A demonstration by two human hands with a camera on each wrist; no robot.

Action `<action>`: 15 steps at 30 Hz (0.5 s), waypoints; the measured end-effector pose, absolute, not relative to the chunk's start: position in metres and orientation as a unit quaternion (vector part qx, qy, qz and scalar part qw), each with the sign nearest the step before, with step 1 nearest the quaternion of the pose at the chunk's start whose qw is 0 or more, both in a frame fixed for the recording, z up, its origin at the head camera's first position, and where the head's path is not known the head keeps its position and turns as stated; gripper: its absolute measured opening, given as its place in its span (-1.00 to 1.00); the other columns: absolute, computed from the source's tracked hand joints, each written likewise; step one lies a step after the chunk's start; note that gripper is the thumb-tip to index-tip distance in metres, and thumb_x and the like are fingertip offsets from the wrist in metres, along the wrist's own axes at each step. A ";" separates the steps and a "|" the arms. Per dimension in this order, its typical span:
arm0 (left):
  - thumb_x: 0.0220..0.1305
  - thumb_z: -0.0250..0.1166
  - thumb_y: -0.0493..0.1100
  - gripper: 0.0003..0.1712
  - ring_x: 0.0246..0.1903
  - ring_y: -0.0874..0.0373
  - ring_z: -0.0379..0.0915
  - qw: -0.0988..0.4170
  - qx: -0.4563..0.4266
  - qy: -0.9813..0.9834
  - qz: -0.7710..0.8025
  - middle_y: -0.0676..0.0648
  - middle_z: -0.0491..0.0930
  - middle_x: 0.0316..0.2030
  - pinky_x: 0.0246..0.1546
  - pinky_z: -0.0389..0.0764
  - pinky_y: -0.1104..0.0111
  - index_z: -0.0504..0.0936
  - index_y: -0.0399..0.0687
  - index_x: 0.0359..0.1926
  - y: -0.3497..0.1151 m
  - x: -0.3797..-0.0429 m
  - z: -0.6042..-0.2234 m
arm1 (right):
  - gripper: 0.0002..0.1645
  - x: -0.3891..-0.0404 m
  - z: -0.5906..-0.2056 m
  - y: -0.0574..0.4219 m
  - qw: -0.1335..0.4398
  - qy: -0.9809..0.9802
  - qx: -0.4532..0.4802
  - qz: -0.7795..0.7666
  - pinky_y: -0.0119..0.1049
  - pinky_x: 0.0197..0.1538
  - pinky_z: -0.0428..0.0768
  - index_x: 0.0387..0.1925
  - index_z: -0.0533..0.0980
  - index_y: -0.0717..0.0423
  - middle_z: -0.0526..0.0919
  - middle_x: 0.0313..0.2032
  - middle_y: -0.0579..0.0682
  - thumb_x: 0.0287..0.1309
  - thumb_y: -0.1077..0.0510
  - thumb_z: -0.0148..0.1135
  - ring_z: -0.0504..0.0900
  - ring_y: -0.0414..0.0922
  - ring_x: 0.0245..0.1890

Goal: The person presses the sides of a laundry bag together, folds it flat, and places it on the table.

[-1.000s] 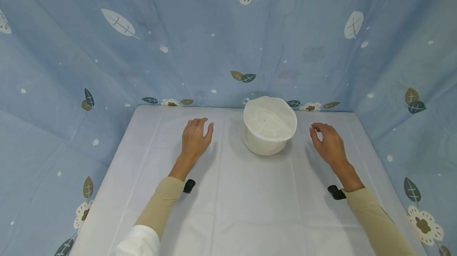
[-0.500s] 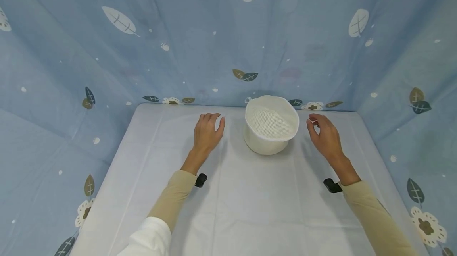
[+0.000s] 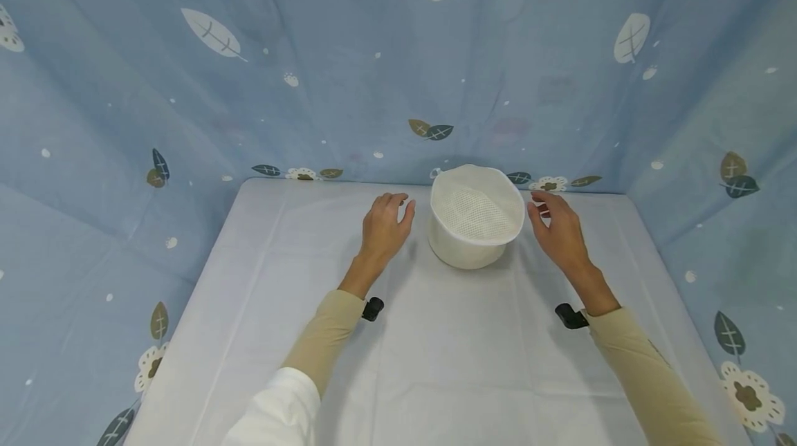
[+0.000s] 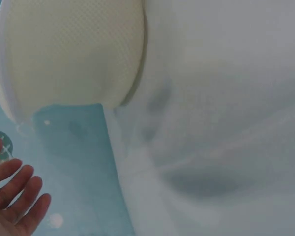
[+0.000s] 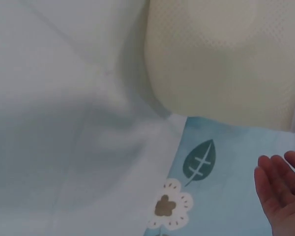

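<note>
A round cream mesh laundry bag (image 3: 470, 249) stands on the white-covered table (image 3: 436, 356) near its back edge, its wide mouth facing up and toward me. My left hand (image 3: 382, 228) hovers to the left of the bag, fingers loosely bent and a gap between it and the rim. On the other side, my right hand (image 3: 558, 235) is very close to the bag's right rim, thumb and fingers apart. The right wrist view has the thumb beside the rim; whether it touches I cannot tell. Neither hand holds anything.
A blue curtain (image 3: 324, 86) with leaf and flower prints hangs behind the table and along both sides. Small black wrist cameras (image 3: 373, 309) are strapped at both sleeves. Soft hand shadows fall on the tablecloth.
Both hands have moved in toward the bag and slightly forward, the left going right and the right going left. The bag has stayed in place on the table.
</note>
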State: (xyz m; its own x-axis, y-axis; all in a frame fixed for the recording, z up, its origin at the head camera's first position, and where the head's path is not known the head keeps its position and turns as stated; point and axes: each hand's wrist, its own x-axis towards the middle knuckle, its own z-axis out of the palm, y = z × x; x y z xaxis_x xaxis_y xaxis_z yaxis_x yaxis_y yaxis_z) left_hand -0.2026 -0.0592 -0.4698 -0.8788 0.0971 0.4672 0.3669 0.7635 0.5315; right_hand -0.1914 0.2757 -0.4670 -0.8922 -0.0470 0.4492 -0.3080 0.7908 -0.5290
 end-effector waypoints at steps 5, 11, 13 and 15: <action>0.52 0.22 -0.08 -0.65 -0.14 -0.06 0.64 0.187 -0.118 -0.914 -0.341 -0.20 0.70 -0.13 -0.20 0.70 0.12 0.71 -0.29 0.03 -0.049 -0.205 -0.469 | -0.57 -0.195 -0.467 0.272 0.202 -0.921 0.096 0.320 0.17 -0.01 0.66 0.26 0.46 0.43 0.60 0.09 0.37 0.50 0.25 0.13 0.64 0.24 -0.07; 0.52 0.22 -0.07 -0.62 -0.12 -0.04 0.64 0.145 -0.109 -0.913 -0.366 -0.18 0.69 -0.10 -0.15 0.68 0.12 0.69 -0.29 0.09 -0.036 -0.209 -0.468 | -0.57 -0.196 -0.463 0.268 0.188 -0.923 0.084 0.325 0.13 -0.07 0.66 0.26 0.46 0.43 0.62 0.06 0.37 0.54 0.21 0.08 0.63 0.22 -0.10; 0.53 0.20 -0.04 -0.60 -0.12 -0.03 0.64 0.131 -0.108 -0.912 -0.373 -0.17 0.69 -0.10 -0.13 0.67 0.14 0.69 -0.29 0.11 -0.033 -0.209 -0.467 | -0.57 -0.196 -0.463 0.267 0.186 -0.922 0.082 0.328 0.04 -0.12 0.65 0.24 0.48 0.42 0.63 0.03 0.35 0.54 0.19 0.08 0.63 0.20 -0.12; 0.55 0.18 -0.03 -0.58 -0.12 -0.02 0.64 0.117 -0.108 -0.910 -0.383 -0.15 0.69 -0.12 -0.12 0.66 0.15 0.69 -0.29 0.11 -0.030 -0.209 -0.467 | -0.58 -0.197 -0.463 0.265 0.184 -0.921 0.080 0.333 -0.12 -0.17 0.62 0.22 0.51 0.39 0.65 0.01 0.32 0.54 0.17 0.09 0.63 0.17 -0.14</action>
